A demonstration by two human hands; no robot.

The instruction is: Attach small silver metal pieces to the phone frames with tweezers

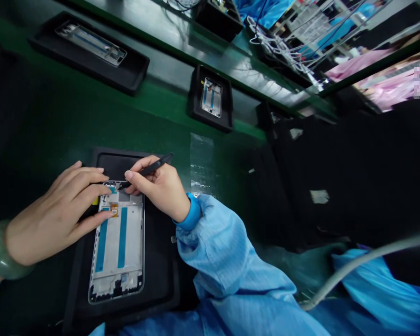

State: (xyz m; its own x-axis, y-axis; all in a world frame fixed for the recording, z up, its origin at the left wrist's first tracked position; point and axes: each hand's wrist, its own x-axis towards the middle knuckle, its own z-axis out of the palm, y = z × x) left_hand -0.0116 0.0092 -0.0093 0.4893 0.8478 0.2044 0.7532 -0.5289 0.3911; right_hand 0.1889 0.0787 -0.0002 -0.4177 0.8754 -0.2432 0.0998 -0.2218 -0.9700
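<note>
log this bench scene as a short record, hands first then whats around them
left hand: fingers at the upper left of the phone frame
right hand: holding a black tool, tip over the frame's upper part, contact unclear
frame markings: two long blue strips
support: black tray under the frame
farther back: two smaller-looking black trays, each with a frame
left wrist: green bangle

We see soft light on the phone frame [112,247] — the worktop [154,126] around it sits dim, glare streaks the glossy ledge [243,70], and blur smears the upper right.
</note>
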